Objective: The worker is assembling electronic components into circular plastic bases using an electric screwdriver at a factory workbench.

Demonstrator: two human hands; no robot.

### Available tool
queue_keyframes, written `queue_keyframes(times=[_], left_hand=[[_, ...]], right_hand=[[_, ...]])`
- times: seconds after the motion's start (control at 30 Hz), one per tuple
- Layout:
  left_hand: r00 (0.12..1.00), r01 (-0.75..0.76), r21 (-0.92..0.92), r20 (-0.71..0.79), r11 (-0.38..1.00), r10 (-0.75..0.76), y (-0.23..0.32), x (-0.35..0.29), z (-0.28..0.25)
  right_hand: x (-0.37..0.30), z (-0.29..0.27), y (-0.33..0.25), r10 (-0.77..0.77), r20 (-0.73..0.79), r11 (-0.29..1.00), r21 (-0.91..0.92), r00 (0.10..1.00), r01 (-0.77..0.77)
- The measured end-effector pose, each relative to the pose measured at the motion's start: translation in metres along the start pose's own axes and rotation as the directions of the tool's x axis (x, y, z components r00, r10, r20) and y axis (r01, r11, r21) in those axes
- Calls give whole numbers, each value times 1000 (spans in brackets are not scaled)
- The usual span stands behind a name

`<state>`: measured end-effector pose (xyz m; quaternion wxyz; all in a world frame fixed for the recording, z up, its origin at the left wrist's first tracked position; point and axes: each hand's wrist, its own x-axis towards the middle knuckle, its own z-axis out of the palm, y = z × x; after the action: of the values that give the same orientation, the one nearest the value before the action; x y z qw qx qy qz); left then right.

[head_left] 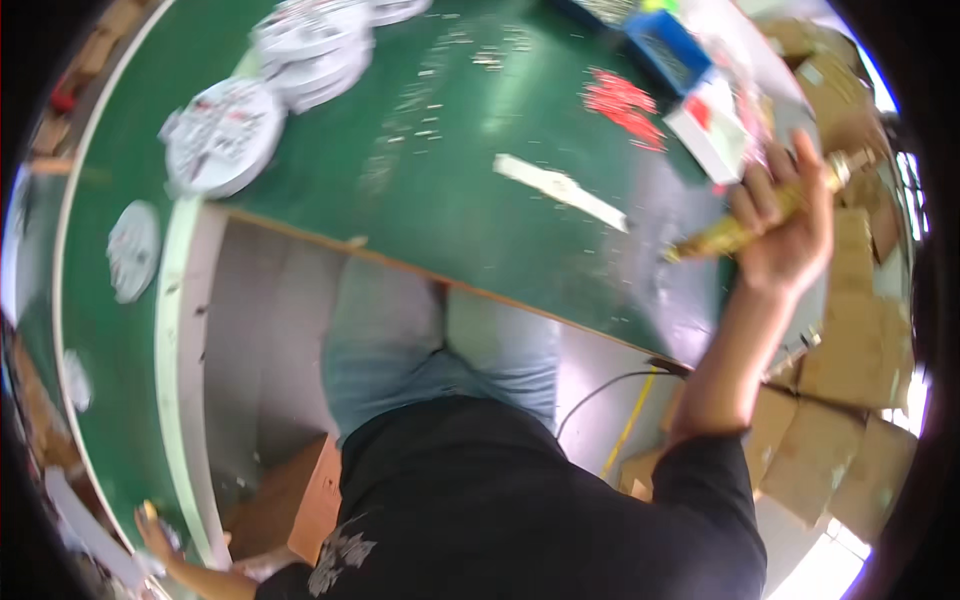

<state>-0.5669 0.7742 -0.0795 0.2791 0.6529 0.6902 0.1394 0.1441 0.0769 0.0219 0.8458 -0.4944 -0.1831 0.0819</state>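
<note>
My right hand (785, 230) is raised over the right end of the green table (450, 220), its fingers wrapped round a yellow, pen-shaped power screwdriver (720, 240). The tool's tip points left and a little down. Far off to the lower left, my left hand (158, 540) reaches over the green side surface (110, 440). Its fingers are small and blurred, so I cannot make out whether they grip anything. A flat white strip (590, 203) with a wider middle lies on the table, left of the screwdriver.
White round housings (225, 135) stand at the back left, with more stacked housings (320, 45) behind. A single white disc (133, 250) lies on the side surface. Red small parts (625, 105) are spread near a blue bin (670, 50) and a white box (708, 130). Cartons (850, 340) line the right.
</note>
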Motion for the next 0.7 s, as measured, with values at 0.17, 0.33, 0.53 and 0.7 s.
queue_keyframes(times=[0.17, 0.33, 0.53, 0.7], left_hand=[[989, -148, -206, -13, 967, 148, 5, 87, 19], [925, -210, -976, -178, 62, 335, 265, -110, 120], [585, 51, -986, 158, 158, 795, 337, -119, 183], [374, 256, -866, 499, 430, 782, 443, -227, 275]], right_hand=[[35, 49, 17, 11, -154, 120, -981, 988, -154], [41, -24, 44, 167, -170, -179, -974, 971, -140], [40, -31, 52, 227, -73, -416, -909, 971, 29], [37, -36, 54, 111, -76, -338, -940, 991, -34]])
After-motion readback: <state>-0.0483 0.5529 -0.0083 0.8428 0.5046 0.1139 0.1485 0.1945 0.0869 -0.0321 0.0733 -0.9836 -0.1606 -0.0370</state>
